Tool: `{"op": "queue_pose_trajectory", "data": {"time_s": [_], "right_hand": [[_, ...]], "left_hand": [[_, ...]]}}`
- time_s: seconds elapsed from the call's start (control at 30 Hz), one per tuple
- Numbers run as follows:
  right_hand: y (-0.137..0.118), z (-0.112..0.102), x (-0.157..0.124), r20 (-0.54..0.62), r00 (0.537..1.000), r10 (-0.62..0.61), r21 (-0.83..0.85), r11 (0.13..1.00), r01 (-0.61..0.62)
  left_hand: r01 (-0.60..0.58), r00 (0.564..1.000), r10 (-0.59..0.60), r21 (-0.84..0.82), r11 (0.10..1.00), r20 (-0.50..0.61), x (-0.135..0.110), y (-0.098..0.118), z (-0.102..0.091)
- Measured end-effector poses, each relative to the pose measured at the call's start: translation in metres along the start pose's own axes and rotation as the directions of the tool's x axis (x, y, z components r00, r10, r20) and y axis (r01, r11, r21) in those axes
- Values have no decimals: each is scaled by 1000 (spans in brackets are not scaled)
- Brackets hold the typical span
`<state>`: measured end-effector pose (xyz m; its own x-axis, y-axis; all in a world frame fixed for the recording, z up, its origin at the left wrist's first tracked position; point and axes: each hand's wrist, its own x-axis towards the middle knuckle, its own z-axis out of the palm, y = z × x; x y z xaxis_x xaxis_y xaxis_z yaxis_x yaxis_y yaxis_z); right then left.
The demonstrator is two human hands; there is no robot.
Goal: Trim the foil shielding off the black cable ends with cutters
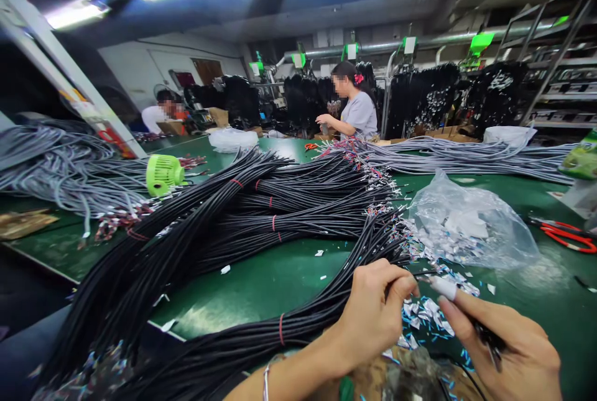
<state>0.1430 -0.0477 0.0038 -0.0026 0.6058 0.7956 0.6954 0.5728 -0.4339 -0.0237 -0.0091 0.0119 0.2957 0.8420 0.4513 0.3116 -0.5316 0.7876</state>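
My left hand [373, 311] is closed in a pinch on the end of a black cable [326, 301], one of a banded bundle running left across the green table [261, 283]. My right hand [508, 345] is closed on a thin dark tool [489, 342]; its taped fingertip meets the cable end by the left fingers. Small white and blue scraps [426, 317] lie under both hands. Larger bundles of black cables [242, 214] fan out behind, their stripped ends pointing right.
A clear plastic bag [471, 224] of scraps lies at right, red-handled cutters [566, 236] beyond it. Grey cable bundles [466, 155] lie behind and at left [60, 168], beside a green fan [163, 174]. Two people work at the far side.
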Motion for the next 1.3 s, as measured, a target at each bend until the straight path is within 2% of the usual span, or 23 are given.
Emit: {"op": "queue_pose_trajectory", "data": {"time_s": [0.13, 0.3, 0.37, 0.47, 0.67, 0.87, 0.97, 1.07, 1.2, 1.23, 1.3], "right_hand": [[4, 1, -1, 62, 998, -15, -11, 1000, 16], [16, 4, -1, 107, 988, 112, -84, 991, -104], [19, 5, 0, 132, 985, 111, -126, 988, -94], [18, 6, 1, 182, 982, 56, -99, 994, -38], [15, 5, 1, 226, 972, 57, -24, 998, -53], [20, 5, -1, 191, 981, 14, -70, 998, -1], [17, 5, -4, 150, 989, 14, -110, 994, 3], [14, 2, -3, 146, 989, 10, -80, 997, 2], [13, -6, 7, 201, 980, -13, 11, 1000, 11], [13, -9, 10, 194, 981, -8, 9, 1000, 6], [14, -14, 13, 186, 982, -11, -17, 1000, 14]], "left_hand": [[99, 994, -93, -126, 987, 51, 1, -2, 2], [154, 987, -139, -230, 961, 81, 0, -3, 6], [157, 987, -148, -245, 957, 56, -1, -3, 7], [145, 989, -144, -237, 961, 20, -3, -3, 8], [127, 991, -133, -170, 977, -28, -2, 1, 8], [23, 994, -31, -68, 997, -107, -4, -2, 9], [32, 990, -42, -75, 997, -137, -4, -3, 10], [68, 995, -77, -139, 988, -59, -2, -1, 7], [202, 969, -128, -382, 902, 210, 2, 2, -1], [216, 962, -125, -395, 893, 243, 3, 3, -3], [149, 974, -87, -301, 942, 211, 3, 6, -5]]}}
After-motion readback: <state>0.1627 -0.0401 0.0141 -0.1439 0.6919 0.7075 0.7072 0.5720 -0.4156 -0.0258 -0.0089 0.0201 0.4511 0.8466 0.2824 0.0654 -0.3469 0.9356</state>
